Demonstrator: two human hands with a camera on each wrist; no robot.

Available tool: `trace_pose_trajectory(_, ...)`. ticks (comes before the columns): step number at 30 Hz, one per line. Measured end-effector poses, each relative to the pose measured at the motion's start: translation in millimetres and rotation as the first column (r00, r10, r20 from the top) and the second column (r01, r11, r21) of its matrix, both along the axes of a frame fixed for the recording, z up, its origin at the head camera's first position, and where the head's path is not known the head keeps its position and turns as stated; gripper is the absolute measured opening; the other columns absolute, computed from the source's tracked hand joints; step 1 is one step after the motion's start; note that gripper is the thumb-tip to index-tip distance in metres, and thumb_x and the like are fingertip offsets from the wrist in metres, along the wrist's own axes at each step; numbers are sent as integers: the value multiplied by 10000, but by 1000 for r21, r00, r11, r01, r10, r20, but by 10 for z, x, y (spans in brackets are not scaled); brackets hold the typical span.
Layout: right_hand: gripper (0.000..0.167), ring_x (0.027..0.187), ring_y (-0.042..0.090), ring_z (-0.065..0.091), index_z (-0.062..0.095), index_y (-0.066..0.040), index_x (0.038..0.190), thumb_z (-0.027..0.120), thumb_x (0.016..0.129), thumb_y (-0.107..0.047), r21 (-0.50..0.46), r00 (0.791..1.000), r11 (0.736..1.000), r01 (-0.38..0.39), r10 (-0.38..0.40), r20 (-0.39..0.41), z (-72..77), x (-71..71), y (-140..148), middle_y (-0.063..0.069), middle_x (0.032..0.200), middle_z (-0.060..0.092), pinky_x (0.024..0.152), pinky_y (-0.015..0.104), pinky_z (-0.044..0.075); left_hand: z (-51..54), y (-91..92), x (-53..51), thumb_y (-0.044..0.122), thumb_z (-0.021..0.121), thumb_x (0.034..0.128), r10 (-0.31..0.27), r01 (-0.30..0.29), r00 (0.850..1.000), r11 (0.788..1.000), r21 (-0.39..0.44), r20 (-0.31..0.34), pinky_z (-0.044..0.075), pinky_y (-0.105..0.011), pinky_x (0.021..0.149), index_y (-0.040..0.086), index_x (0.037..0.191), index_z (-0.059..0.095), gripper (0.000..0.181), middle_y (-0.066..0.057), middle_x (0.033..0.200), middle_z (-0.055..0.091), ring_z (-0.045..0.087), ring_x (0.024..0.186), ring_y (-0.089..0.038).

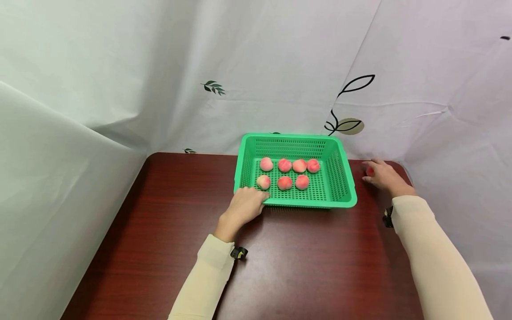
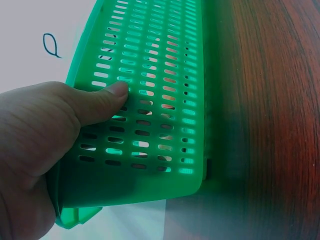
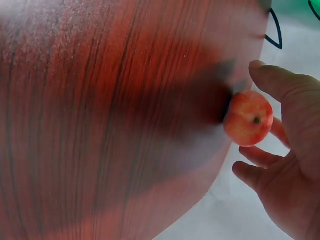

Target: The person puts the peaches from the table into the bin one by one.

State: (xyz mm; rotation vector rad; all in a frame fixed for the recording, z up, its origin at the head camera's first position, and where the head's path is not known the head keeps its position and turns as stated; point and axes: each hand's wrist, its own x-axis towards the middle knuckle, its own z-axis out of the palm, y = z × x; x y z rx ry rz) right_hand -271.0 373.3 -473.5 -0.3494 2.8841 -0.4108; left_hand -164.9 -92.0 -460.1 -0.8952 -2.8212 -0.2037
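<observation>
My left hand grips the near-left rim of a green plastic basket. The left wrist view has the thumb pressed on the outside of the basket's slotted wall; the other fingers are hidden behind the rim. Several peaches lie in two rows on the basket floor. Right of the basket, my right hand is spread around a single peach on the table. Its thumb stands apart from that peach, and the other fingers are loosely bent beyond it; whether any touch it I cannot tell.
The dark red wooden table extends left and in front of the basket. A white curtain with leaf prints hangs close behind the table's back edge and along both sides. Both wrists wear small dark devices.
</observation>
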Motion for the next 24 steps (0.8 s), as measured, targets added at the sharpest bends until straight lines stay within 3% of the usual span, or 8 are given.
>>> trace_pose_trajectory(10, 445, 1310, 596, 437, 541, 115, 1359, 648, 976, -84, 78, 997, 996, -47, 52, -55, -61, -6, -24, 401, 1437, 421, 1088, 692, 370, -2, 3, 2, 17, 655, 873, -4, 4, 1000, 1000, 8, -10, 237, -336, 446, 192, 652, 438, 356, 15, 553, 347, 404, 494, -194)
trace_pose_trajectory(16, 387, 1246, 586, 485, 540, 171, 1287, 619, 988, -61, 113, 996, 993, -23, 33, -81, -68, 21, -28, 423, 1332, 492, 1059, 676, 404, 1, 5, 10, 16, 652, 874, -6, 6, 1000, 1000, 16, -10, 238, -338, 448, 192, 647, 421, 368, 13, 551, 342, 410, 493, -195)
trace_pose_trajectory(24, 162, 1061, 502, 569, 581, 91, 1089, 570, 993, -37, 67, 994, 998, -16, 23, -107, -85, 33, -10, 328, 1090, 561, 908, 630, 479, -3, 4, 6, 20, 657, 875, -1, 1, 1000, 1000, 5, -5, 236, -336, 448, 190, 654, 431, 359, 12, 554, 345, 400, 496, -194)
